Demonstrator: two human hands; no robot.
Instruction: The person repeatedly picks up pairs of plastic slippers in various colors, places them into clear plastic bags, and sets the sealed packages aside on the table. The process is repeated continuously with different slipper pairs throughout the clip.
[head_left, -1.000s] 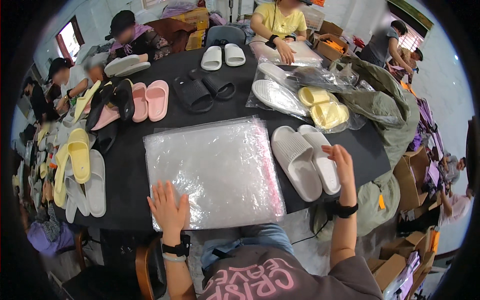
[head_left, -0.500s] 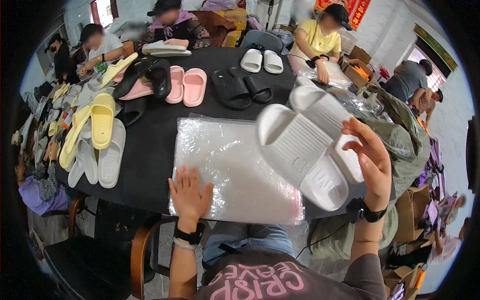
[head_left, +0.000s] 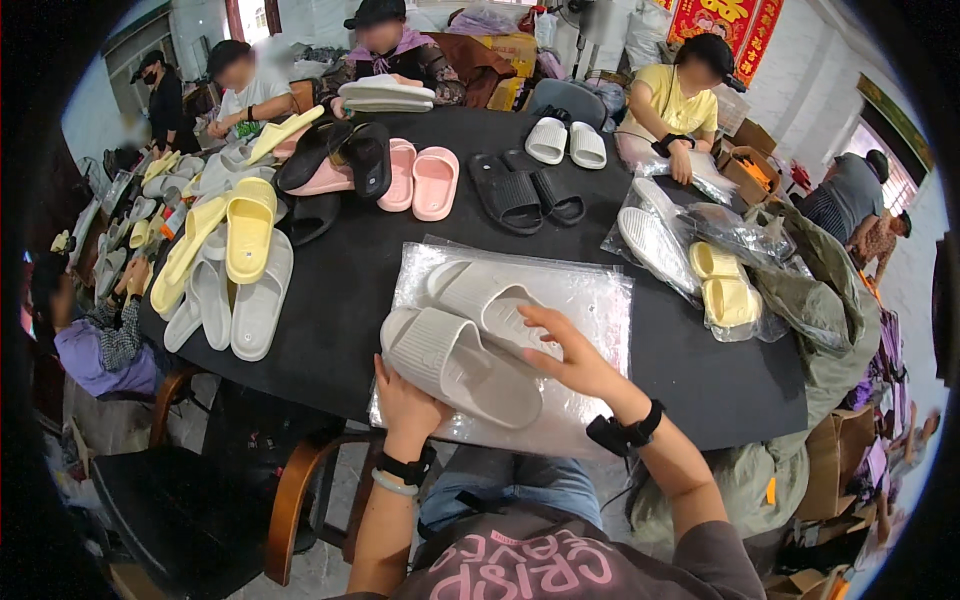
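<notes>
A pair of pale grey slide slippers lies side by side over a stack of clear plastic bags (head_left: 600,330) at the table's near edge. The nearer grey slipper (head_left: 455,360) has ribbed straps, and so does the farther grey slipper (head_left: 490,305). My left hand (head_left: 408,405) grips the nearer slipper along its left side; its thumb is hidden underneath. My right hand (head_left: 575,360) hovers at the heels, fingers apart, with its fingertips close to or touching the farther slipper's edge.
Yellow slippers (head_left: 250,230) and grey slippers (head_left: 262,300) are heaped at left. Pink slippers (head_left: 435,183), black slippers (head_left: 505,195) and white slippers (head_left: 587,145) stand farther back. Bagged yellow slippers (head_left: 730,300) lie at right beside a green cloth (head_left: 840,310). Co-workers sit around the table.
The grey slippers have come down leftward from the right onto the bags. My right hand moved left with them, and my left hand went from lying flat on the bags to the nearer slipper.
</notes>
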